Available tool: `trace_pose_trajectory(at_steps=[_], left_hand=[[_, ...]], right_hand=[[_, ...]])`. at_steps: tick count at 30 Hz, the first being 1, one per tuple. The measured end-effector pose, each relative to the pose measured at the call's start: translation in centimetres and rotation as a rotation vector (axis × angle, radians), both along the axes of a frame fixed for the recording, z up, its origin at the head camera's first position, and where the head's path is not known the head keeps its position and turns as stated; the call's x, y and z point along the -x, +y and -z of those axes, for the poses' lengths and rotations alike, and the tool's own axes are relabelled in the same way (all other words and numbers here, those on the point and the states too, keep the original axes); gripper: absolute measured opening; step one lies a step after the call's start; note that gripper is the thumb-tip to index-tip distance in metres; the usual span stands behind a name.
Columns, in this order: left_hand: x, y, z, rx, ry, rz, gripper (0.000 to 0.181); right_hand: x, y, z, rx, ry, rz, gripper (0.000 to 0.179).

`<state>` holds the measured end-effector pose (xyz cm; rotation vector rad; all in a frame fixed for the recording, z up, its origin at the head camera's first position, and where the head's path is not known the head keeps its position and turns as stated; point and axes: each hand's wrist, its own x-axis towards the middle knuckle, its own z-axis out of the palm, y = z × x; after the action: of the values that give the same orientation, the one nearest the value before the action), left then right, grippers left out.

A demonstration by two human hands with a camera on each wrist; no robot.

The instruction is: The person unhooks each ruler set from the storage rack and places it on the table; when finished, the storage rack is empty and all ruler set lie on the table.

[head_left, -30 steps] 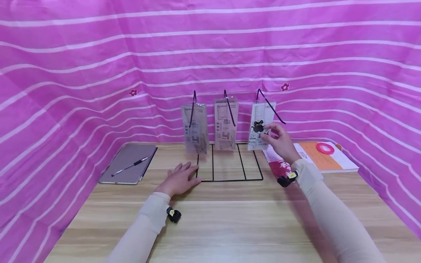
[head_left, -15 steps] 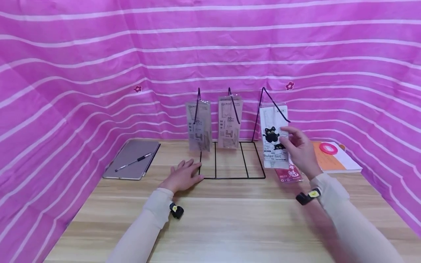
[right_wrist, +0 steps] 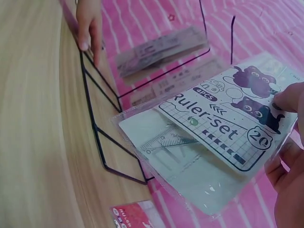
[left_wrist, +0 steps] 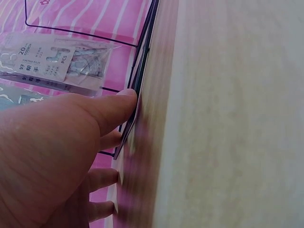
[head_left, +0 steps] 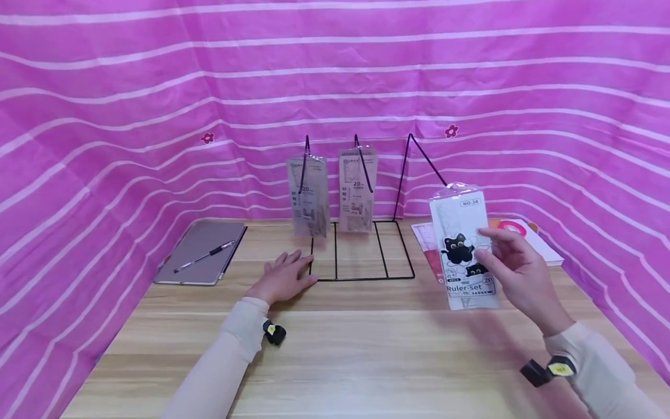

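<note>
My right hand (head_left: 528, 279) pinches a ruler set packet (head_left: 463, 250) by its right edge, thumb in front. The packet is clear plastic with a white card showing black cats; rulers show through it in the right wrist view. Its top edge is level with the tip of the right hook of a black wire display rack (head_left: 387, 256); I cannot tell whether they touch. My left hand (head_left: 285, 278) rests at the rack base's left front corner, thumb on the wire, fingers loosely extended. Two other ruler packets, a left one (head_left: 307, 198) and a middle one (head_left: 357, 192), hang from the other hooks.
A grey notebook (head_left: 196, 267) with a pen (head_left: 205, 256) on it lies at the left. Behind the held packet are a red and white packet (head_left: 430, 250), a book (head_left: 544, 244) and a pink ring (head_left: 512, 227). A pink striped cloth (head_left: 324, 75) surrounds the wooden table.
My right hand has drawn the cat ruler packet forward and right along the right hook, from near its inner end to its tip. The left hand stays at the rack's corner.
</note>
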<state>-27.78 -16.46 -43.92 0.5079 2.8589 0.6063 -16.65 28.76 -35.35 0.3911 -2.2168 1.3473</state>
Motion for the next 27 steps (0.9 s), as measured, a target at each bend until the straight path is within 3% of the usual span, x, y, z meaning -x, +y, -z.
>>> trace_pose_trajectory(at_steps=[5, 8, 10, 15, 19, 22, 27], left_hand=[[0.0, -0.1, 0.0, -0.004, -0.003, 0.005, 0.068], [0.2, -0.1, 0.0, -0.002, -0.010, 0.009, 0.069], [0.2, 0.0, -0.1, -0.002, -0.013, 0.009, 0.069], [0.3, 0.0, 0.1, 0.004, -0.009, 0.011, 0.069], [0.3, 0.0, 0.2, 0.006, -0.016, 0.013, 0.069], [0.3, 0.0, 0.2, 0.006, -0.017, 0.009, 0.069], [0.5, 0.0, 0.2, 0.016, -0.011, 0.008, 0.069]], right_hand=[[-2.5, 0.6, 0.3, -0.010, -0.024, -0.066, 0.050], [-3.5, 0.8, 1.2, -0.075, -0.104, -0.061, 0.049], [-3.8, 0.9, 1.9, -0.180, -0.167, -0.004, 0.048], [-3.4, 0.8, 3.7, -0.302, -0.369, 0.026, 0.044], [-2.8, 0.4, 5.1, -0.329, -0.516, 0.016, 0.045], [-2.3, -0.1, 6.0, -0.346, -0.558, -0.005, 0.046], [-1.6, -0.4, 7.2, -0.433, -0.531, -0.039, 0.042]])
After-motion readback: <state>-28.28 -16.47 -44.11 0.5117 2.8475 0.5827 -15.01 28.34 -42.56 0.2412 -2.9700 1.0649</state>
